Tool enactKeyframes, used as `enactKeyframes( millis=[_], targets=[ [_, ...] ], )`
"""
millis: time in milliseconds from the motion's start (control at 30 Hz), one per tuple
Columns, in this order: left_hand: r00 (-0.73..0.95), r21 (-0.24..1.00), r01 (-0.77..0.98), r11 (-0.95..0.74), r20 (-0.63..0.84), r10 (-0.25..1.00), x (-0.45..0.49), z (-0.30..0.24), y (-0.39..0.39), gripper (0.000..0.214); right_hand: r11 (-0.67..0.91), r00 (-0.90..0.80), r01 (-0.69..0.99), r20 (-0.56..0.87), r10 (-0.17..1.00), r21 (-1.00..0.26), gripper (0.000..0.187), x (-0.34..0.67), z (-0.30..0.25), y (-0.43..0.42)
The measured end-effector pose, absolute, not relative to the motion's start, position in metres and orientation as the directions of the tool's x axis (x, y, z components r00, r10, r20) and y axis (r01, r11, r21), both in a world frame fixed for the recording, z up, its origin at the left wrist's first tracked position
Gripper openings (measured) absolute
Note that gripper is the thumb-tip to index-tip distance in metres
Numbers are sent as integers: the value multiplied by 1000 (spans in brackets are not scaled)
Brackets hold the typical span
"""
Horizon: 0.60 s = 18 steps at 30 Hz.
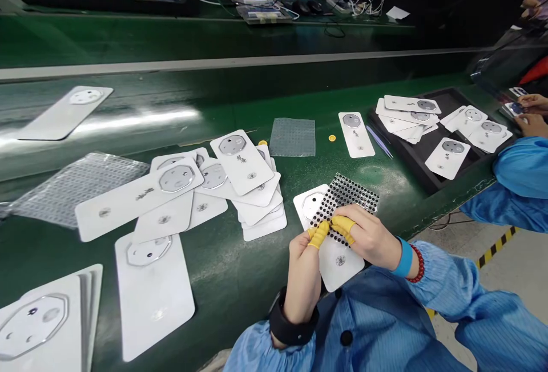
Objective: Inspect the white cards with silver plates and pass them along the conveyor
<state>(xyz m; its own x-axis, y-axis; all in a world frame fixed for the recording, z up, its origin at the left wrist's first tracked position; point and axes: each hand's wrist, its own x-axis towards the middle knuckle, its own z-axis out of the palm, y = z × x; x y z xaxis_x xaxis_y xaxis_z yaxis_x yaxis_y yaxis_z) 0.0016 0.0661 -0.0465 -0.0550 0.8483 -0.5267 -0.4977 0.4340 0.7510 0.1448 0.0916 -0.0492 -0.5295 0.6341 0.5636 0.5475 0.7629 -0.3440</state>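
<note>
Head view. The left hand (302,275) and right hand (368,238) are close together near the front edge of the green belt (222,298), both in a narrow pinch. Yellow finger cots (342,227) cover the fingertips, which grip a black-dotted perforated sheet (353,195). The sheet lies partly over a white card (342,272), whose lower corner sits close to that edge.

Risks: the cots could slip on the thin sheet if the pinch eases, and uneven pull could crease or tear it. A nudge from either wrist could shift the card toward the edge.

To the left, a loose stack of white cards (261,218) overlaps others; a sleeve brushing it could slide them. Tweezers (379,141) lie beside a black foam tray (411,172) with more cards, and could be knocked. A co-worker's hands (531,121) work at the right edge, well apart.
</note>
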Motion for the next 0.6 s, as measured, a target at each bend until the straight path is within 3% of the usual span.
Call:
enactKeyframes(
  millis=[100, 300, 467, 533, 600],
  targets=[
    [-82, 753, -502, 425, -531, 844, 3, -47, 68, 7, 790, -585, 544, 547, 599, -282, 23, 145, -51, 96],
    [-56, 801, -400, 445, -506, 860, -7, -40, 76, 26, 671, -567, 503, 378, 732, -545, 12, 166, -55, 112],
    [-247, 908, -134, 396, -418, 874, -38, -26, 52, 43, 606, -516, 529, 343, 785, -594, 11, 180, -58, 133],
    [-337, 948, -15, 319, -305, 891, -43, -16, 34, 58, 587, -480, 508, 359, 801, -631, 9, 177, -49, 135],
    [-355, 953, -40, 301, -295, 887, -38, -5, 18, 87, 554, -404, 447, 395, 825, -702, 8, 168, -32, 131]
  ],
)
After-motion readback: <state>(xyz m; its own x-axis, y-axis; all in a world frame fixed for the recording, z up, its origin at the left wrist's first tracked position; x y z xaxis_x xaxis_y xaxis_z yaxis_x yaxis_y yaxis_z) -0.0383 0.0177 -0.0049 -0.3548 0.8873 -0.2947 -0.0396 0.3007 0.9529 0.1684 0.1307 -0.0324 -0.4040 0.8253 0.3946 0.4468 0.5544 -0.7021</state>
